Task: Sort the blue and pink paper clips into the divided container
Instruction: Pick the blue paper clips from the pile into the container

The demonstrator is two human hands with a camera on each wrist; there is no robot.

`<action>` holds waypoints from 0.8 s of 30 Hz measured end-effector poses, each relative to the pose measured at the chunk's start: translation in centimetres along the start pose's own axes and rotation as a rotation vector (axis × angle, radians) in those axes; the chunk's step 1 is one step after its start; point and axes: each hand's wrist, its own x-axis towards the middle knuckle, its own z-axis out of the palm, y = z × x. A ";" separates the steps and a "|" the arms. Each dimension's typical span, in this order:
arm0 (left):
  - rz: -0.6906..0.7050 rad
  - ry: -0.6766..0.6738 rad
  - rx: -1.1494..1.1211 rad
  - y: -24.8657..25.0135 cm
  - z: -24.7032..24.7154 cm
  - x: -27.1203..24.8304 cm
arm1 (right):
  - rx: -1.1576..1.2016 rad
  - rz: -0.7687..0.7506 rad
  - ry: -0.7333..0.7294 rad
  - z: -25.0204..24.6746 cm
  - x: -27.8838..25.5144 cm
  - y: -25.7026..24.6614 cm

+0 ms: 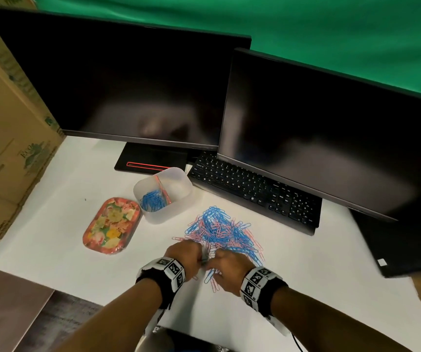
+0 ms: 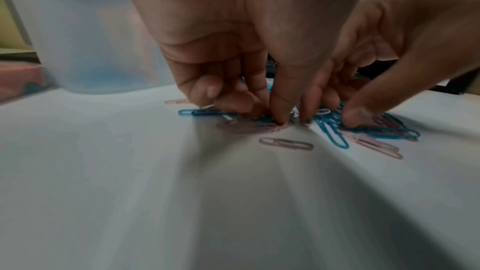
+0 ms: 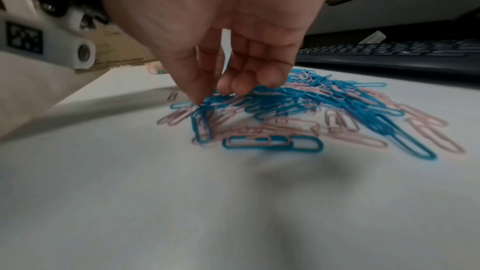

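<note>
From the head view, a big pile of paper clips [image 1: 219,232] lies on the white table [image 1: 52,237], blue and pink all mixed up. Just behind and left of the pile stands the divided container [image 1: 162,194]. One side of it has a small bunch of blue clips, a few pink ones lean on the wall in the middle, and the other side looks bare. So I think the job has only just got going, and most clips still need sorting. Left of the container sits a flowery tray [image 1: 111,226]. Behind the pile is a keyboard [image 1: 255,191]. The left hand [image 1: 185,255] and right hand [image 1: 229,269] are both at the near edge of the pile.

From the left wrist view, the left hand [image 2: 233,48] has its fingers bent down, tips pushed together on clips at the pile's edge. It looks like a pinch, but I cannot tell which clip. One loose pink clip [image 2: 287,144] lies flat nearby, long way going side to side.

From the right wrist view, the right hand [image 3: 221,28] pinches a blue clip [image 3: 202,126] with thumb and finger. That clip hangs tilted, top end up at the fingers, bottom end on the table. The pile's clips point every which way.
</note>
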 end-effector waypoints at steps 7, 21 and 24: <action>-0.040 0.115 -0.266 -1.3 -0.5 -0.5 | -0.061 -0.077 0.092 -0.1 0.6 0.1; -0.401 0.213 -1.526 -5.9 -3.7 -1.3 | 1.222 0.346 0.298 -3.4 2.2 0.8; -0.450 0.191 -1.584 -5.6 -3.3 -0.9 | 1.545 0.370 0.253 -4.5 2.1 0.7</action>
